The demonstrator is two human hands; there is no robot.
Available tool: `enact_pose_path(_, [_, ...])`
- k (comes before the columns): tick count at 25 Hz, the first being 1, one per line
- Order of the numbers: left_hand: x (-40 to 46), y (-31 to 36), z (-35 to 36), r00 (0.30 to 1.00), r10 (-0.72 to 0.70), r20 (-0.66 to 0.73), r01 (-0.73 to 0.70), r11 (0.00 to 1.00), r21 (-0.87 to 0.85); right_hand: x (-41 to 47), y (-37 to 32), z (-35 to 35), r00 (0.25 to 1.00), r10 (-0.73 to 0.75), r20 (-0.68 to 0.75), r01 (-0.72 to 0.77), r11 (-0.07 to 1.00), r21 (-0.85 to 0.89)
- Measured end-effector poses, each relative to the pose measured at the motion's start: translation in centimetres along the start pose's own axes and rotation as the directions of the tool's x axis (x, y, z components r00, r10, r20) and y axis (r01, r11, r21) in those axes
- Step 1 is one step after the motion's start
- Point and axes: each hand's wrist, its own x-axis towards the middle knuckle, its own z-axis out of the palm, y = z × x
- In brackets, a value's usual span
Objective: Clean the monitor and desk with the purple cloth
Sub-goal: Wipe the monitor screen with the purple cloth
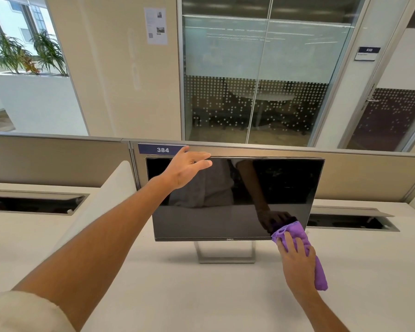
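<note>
A black monitor [235, 200] with a dark screen stands on a silver stand [225, 256] at the back of the white desk [177, 295]. My right hand [297, 262] presses the purple cloth [291, 232] against the screen's lower right corner; the cloth's tail hangs down past my wrist. My left hand [187, 167] reaches to the monitor's top left edge, fingers spread over the rim, holding nothing else. The screen reflects my right hand and arm.
A beige partition [58, 159] with a blue "384" label [163, 150] runs behind the monitor. Open cable trays sit at the desk's left [34, 203] and right [350, 221]. A white divider [110, 195] slopes left of the monitor. Glass office walls lie beyond.
</note>
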Motion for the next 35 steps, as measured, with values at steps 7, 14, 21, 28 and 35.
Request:
enact_pose_path(7, [0.2,-0.4,0.1,1.0,-0.008,0.006,0.008,1.0,0.019,-0.4,0.2,0.0,0.986,0.142,-0.086,-0.153,0.979,-0.136])
enact_pose_path(14, [0.4,-0.6,0.3,1.0,-0.002,-0.011,0.002,1.0,0.026,-0.2,2.0,-1.0,0.975,0.162,-0.151,-0.187,0.968,-0.168])
enact_pose_path(21, [0.4,-0.6,0.5,1.0,0.004,-0.026,-0.003,1.0,0.031,0.3,3.0,-2.8,0.967,0.238,-0.093,-0.247,0.964,-0.1])
enact_pose_path(28, [-0.1,0.5,0.3,0.999,0.004,-0.036,-0.003,1.0,0.016,0.9,2.6,-3.2,0.878,0.46,0.135,-0.479,0.843,0.245])
enact_pose_path(35, [0.7,-0.4,0.4,1.0,0.002,0.0,-0.002,0.999,0.041,0.0,3.3,-4.6,0.755,0.364,0.545,-0.641,0.237,0.73])
